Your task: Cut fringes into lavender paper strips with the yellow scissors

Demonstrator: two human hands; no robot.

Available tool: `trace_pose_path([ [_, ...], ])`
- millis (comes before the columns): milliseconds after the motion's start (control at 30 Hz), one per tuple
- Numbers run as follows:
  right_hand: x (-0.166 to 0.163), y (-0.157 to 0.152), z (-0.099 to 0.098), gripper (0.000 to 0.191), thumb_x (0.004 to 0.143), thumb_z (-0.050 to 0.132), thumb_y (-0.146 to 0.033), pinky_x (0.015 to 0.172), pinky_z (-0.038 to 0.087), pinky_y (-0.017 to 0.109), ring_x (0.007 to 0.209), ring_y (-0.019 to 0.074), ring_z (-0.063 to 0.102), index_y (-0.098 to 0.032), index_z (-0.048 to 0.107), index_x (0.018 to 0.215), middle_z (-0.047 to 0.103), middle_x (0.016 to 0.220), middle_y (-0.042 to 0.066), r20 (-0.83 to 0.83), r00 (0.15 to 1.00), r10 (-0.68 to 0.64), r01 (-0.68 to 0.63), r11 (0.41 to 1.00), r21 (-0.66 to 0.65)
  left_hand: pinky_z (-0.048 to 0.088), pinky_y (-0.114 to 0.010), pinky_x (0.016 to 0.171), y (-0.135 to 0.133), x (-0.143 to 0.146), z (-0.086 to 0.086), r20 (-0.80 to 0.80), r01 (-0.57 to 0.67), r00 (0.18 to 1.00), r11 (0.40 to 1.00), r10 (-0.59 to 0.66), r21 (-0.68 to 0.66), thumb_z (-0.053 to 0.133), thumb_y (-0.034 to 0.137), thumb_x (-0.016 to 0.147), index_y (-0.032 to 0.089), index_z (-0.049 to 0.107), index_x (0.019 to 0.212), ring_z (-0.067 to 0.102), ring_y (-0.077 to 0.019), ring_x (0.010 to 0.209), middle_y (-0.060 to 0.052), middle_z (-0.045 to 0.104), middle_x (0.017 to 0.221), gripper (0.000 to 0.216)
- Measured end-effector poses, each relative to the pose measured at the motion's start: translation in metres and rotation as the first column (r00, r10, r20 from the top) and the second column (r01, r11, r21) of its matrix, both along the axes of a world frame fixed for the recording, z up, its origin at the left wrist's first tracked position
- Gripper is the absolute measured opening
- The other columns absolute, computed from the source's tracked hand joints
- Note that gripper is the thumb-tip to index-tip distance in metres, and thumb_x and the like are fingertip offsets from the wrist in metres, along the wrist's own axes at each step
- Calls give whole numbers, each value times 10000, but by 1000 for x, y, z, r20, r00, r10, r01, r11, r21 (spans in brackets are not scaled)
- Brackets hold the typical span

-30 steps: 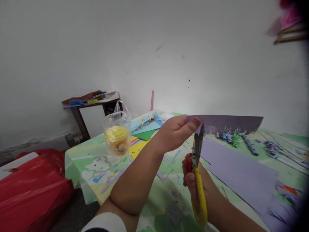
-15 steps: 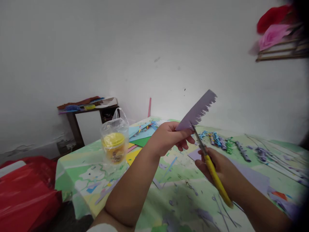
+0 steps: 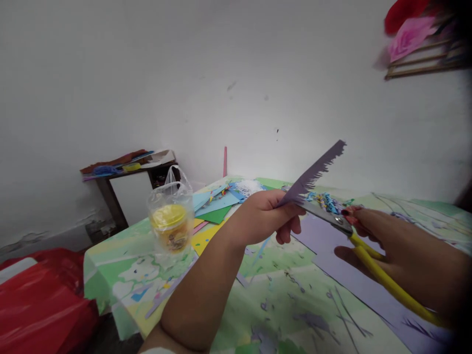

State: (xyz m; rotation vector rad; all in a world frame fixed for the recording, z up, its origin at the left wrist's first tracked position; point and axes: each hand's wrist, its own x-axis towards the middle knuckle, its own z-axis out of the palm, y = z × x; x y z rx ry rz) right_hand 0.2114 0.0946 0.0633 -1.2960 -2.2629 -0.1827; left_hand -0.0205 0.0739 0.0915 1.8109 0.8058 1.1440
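My left hand (image 3: 271, 216) pinches the lower end of a purple paper strip (image 3: 309, 174), whose right edge is cut into a fine fringe. The strip slants up and to the right above the table. My right hand (image 3: 383, 236) is wrapped round the yellow handles of a pair of scissors (image 3: 328, 216). The blades point left, and their tips reach the strip's lower end beside my left fingers. Below my right hand, purple paper sheets (image 3: 334, 253) lie on the table.
On the patterned tablecloth (image 3: 147, 285) lie coloured sheets (image 3: 217, 216), paper scraps (image 3: 313, 322) and rolled fringed pieces (image 3: 326, 200). A yellow-lidded tub (image 3: 170, 228) in a clear bag stands left. A red bag (image 3: 47, 300) is at the lower left. A cabinet (image 3: 131, 189) stands by the wall.
My right hand has moved right and up, turning the scissors from steep to flatter. The paper strip has tilted further right. The view has shifted slightly.
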Motion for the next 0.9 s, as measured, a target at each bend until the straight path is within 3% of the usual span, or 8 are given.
trace_pose_path([
  [200, 9, -4, 5, 281, 724, 536, -542, 537, 393, 349, 606, 216, 492, -293, 439, 810, 545, 738, 2, 118, 992, 32, -33, 999, 0, 358, -129, 408, -4, 6, 1, -85, -41, 995, 999, 42, 20, 523, 206, 803, 124, 529, 560, 476, -18, 399, 44, 528, 492, 256],
  [433, 6, -12, 10, 334, 738, 491, -600, 520, 374, 348, 558, 201, 432, -291, 366, 713, 475, 674, -16, 119, 992, 48, -42, 998, -51, 359, -129, 399, -4, 13, -4, 12, -9, 1000, 1000, 9, -11, 509, 202, 800, 132, 543, 611, 460, -17, 386, 52, 519, 492, 205],
  [633, 9, -16, 9, 359, 716, 498, -619, 541, 404, 372, 607, 228, 506, -287, 430, 833, 540, 754, 15, 83, 997, 2, 1, 999, -38, 347, -119, 388, -4, 12, -8, 126, -11, 992, 998, 4, 54, 505, 247, 819, 148, 544, 693, 439, -10, 374, 73, 495, 481, 165],
  [900, 13, -14, 5, 308, 746, 473, -561, 572, 465, 392, 663, 253, 587, -319, 462, 937, 609, 796, 6, 80, 994, 69, -59, 991, -122, 337, -112, 387, -12, 9, -4, 49, -6, 999, 994, 0, 112, 510, 243, 830, 145, 567, 694, 437, -10, 402, 67, 485, 496, 177],
])
